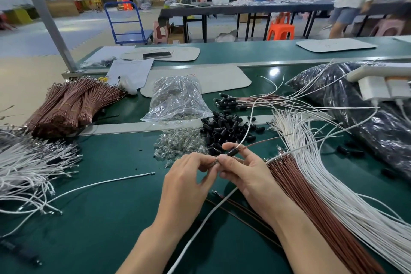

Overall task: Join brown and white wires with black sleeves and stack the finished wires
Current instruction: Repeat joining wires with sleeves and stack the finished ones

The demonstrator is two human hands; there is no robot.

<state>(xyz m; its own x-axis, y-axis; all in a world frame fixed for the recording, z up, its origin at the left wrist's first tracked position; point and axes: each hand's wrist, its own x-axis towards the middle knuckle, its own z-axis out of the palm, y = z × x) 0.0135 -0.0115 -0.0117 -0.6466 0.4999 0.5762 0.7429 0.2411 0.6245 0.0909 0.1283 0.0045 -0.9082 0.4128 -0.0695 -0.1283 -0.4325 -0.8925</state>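
The right hand (244, 172) pinches a black sleeve (232, 152) between thumb and forefinger, its long axis running lower-left to upper-right. The left hand (189, 177) pinches a metal tip at the sleeve's lower-left mouth, touching it, while a white wire (245, 134) and a brown wire (262, 143) trail off up-right

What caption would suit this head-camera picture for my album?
Left hand and right hand pinch a black sleeve threaded with white wire and brown wire, over a green bench.

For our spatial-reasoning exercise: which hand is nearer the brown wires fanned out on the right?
Right. The right hand, holding the sleeve, sits just beside the tips of the brown wires; the left hand, pinching the sleeve's end, lies beyond it, farther left.
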